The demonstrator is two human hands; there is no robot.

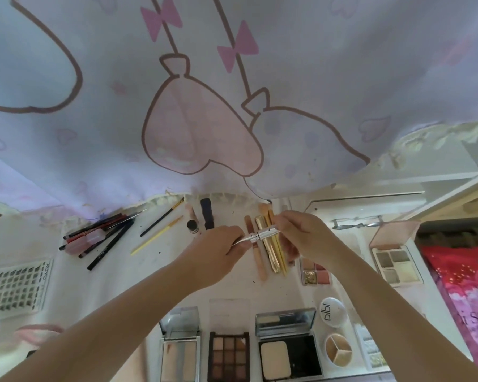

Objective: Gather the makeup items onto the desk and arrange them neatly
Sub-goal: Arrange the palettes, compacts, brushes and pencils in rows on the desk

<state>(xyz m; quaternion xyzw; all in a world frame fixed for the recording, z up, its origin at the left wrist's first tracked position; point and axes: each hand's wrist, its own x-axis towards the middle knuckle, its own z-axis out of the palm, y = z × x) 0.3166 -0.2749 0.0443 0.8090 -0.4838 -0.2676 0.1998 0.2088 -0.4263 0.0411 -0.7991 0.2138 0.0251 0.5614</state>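
A: Status at this frame?

B: Both hands held one silver tube (262,233) crosswise above the desk (116,282), dead centre. Left hand (218,244) pinched its thin end, right hand (301,232) pinched the fat end. Looked like capping or uncapping; couldn't tell which.

A: How far along?

B: Mostly done, by my read. Sticks (268,252) lined up under the hands at 12. Pencils (102,238) in a loose fan at 10, not parallel. Two brushes (160,227) and a small bottle (193,226) at 11. Palettes in a row at 6: eyeshadow (228,354), compact (287,351), a mirrored one (180,351). Round pots (334,334) at 5. More palettes (395,263) at 3. Lash tray (14,288) at 9.

A: What's left?

B: Setting the tube down with the sticks, squaring up the pencils. Curler (356,223) at 2 sat alone.

A: Surface and room?

B: White desk, some dark specks on it. A printed curtain (204,92) with pink bows and heart balloons hung behind, reaching the back edge. Red fabric (458,274) at 3, off the desk edge.
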